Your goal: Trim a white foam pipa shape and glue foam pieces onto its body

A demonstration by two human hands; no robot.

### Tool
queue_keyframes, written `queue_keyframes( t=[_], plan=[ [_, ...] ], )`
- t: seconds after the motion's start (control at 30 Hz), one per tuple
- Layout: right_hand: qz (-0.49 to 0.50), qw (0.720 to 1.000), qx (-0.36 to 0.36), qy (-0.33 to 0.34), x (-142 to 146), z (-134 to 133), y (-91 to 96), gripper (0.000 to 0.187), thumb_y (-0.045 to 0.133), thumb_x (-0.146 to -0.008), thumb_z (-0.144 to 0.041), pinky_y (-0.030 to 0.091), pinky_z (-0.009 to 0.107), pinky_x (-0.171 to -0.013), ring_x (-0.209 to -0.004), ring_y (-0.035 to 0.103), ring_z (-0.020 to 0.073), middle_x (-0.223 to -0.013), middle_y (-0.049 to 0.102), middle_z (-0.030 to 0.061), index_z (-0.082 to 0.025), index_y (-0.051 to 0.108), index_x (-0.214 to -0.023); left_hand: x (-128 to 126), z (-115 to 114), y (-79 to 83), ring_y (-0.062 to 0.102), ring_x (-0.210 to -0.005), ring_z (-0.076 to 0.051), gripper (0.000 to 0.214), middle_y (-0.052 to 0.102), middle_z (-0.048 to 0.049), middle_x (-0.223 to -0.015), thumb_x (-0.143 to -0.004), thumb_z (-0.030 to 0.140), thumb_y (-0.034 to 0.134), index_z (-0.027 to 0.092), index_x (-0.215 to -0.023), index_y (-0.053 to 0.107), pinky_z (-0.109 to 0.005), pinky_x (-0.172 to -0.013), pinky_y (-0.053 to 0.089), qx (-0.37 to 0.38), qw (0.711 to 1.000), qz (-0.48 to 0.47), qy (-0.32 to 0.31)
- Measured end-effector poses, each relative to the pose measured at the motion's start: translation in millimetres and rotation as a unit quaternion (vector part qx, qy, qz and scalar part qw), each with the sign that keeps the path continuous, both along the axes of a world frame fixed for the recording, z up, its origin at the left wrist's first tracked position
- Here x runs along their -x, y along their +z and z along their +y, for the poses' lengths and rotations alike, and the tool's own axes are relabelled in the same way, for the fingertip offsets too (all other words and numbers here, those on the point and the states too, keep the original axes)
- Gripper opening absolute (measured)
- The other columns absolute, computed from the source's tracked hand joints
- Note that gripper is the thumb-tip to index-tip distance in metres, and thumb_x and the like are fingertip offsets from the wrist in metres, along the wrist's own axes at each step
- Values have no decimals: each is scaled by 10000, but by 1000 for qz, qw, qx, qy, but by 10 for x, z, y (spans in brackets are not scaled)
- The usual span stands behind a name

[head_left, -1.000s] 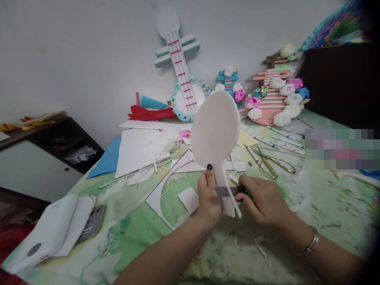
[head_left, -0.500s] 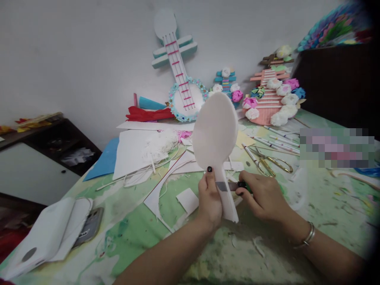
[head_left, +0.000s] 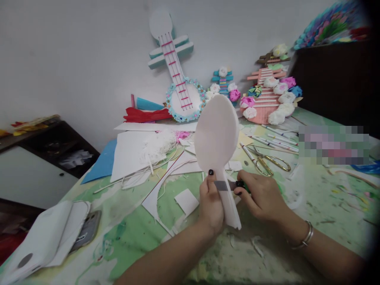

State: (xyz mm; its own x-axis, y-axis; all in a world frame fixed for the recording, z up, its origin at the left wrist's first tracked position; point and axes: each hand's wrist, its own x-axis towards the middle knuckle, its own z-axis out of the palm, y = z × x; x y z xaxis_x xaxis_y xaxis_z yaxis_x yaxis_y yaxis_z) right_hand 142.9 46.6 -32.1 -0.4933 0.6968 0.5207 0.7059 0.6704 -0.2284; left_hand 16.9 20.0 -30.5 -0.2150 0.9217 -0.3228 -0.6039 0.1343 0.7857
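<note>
My left hand [head_left: 211, 202] is closed round the narrow neck of a white foam cut-out [head_left: 216, 132] shaped like a spoon or small guitar, held upright above the table. My right hand [head_left: 261, 196] grips a utility knife [head_left: 230, 185] with a green and black handle. Its grey blade lies across the neck of the foam shape, just above my left thumb. A silver bangle [head_left: 305, 236] sits on my right wrist.
White foam sheets and offcuts [head_left: 133, 152], a blue sheet [head_left: 99, 162], gold scissors [head_left: 268, 163] and several pens [head_left: 279, 140] lie on the green table [head_left: 133, 225]. Decorated foam guitars [head_left: 178, 79] lean on the wall. A phone in a white case [head_left: 56, 233] lies at left.
The thin strip hanging off the neck's right edge one second ago is gone. The blade has shifted slightly up the neck. The view has drifted a little.
</note>
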Motion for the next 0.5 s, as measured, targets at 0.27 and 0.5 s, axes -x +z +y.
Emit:
queue_keyframes(
  t=[0.27, 0.5],
  plan=[
    [-4, 1000, -13, -18, -44, 57, -13, 354, 296, -916, -454, 243, 263, -510, -512, 475, 166, -587, 523, 15, -181, 453, -754, 19, -29, 2, 545, -511, -105, 389, 567, 5, -551, -798, 529, 519, 149, -725, 565, -207, -541, 420, -33, 999, 30, 9],
    [17, 1000, -14, 7, -2, -3, -2, 314, 313, -910, -421, 257, 263, -517, -526, 477, 162, -599, 520, 17, -180, 451, -762, 4, -24, -163, 549, -619, -114, 364, 621, -27, -708, -813, 493, 529, 133, -815, 587, -214, -597, 422, -50, 997, 55, -3]
  ],
)
